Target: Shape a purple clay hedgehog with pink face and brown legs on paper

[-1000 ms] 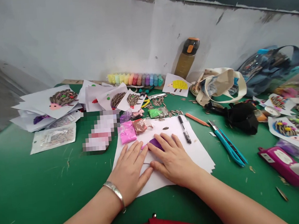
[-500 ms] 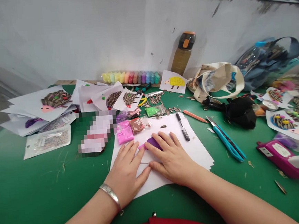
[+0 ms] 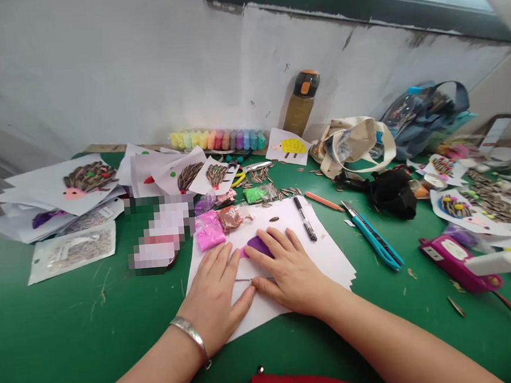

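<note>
My left hand [image 3: 217, 283] lies flat on the left part of a stack of white paper [image 3: 327, 268], its fingers stretched out. On the right, my right hand [image 3: 288, 268] is spread over the same paper, its fingertips partly covering a flat purple clay shape [image 3: 258, 247]. A small pink piece of clay [image 3: 243, 252] joins the purple shape at its left, between the two hands. Below it a thin dark line or rod [image 3: 243, 280] runs to my right thumb; I cannot tell which. Packets of pink clay [image 3: 209, 230] and brown clay [image 3: 231, 218] sit just beyond my left fingers.
A black pen [image 3: 305, 218] lies on the paper's right side. Right of it are an orange stick [image 3: 324, 201], a blue utility knife [image 3: 374, 238] with its blade out, and a magenta glue gun [image 3: 458, 261]. Hedgehog pictures [image 3: 89, 181] are piled at left; a bottle [image 3: 300, 102] stands behind.
The camera view has turned slightly right and up, so the things on the table appear shifted left. Both hands stay on the paper in nearly the same pose.
</note>
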The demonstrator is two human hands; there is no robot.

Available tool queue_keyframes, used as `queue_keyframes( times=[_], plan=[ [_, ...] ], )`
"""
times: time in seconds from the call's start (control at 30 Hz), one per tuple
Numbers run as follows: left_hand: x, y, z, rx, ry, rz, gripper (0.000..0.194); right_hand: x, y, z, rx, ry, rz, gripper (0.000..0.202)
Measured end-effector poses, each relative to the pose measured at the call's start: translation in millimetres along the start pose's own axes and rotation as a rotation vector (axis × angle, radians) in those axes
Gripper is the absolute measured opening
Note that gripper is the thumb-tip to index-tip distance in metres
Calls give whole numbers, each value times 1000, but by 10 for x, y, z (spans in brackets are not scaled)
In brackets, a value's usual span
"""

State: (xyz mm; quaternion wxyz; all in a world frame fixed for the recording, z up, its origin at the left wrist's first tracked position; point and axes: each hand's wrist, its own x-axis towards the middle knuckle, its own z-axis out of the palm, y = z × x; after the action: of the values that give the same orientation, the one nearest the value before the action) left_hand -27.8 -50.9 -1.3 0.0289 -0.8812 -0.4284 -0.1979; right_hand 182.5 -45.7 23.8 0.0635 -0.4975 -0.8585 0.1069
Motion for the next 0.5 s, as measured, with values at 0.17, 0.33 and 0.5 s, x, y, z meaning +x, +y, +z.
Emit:
queue_keyframes(
  times=[0.17,0.33,0.5],
  plan=[
    [3,-27,26,-5,-1,4,53,-2,-5,-2,5,-7,6,56],
    [-2,-21,31,-3,1,-9,59,3,-1,-9,19,-16,3,57],
    [1,-2,16,-10,-16,-39,55,-3,3,-14,27,-5,5,56]
  ],
)
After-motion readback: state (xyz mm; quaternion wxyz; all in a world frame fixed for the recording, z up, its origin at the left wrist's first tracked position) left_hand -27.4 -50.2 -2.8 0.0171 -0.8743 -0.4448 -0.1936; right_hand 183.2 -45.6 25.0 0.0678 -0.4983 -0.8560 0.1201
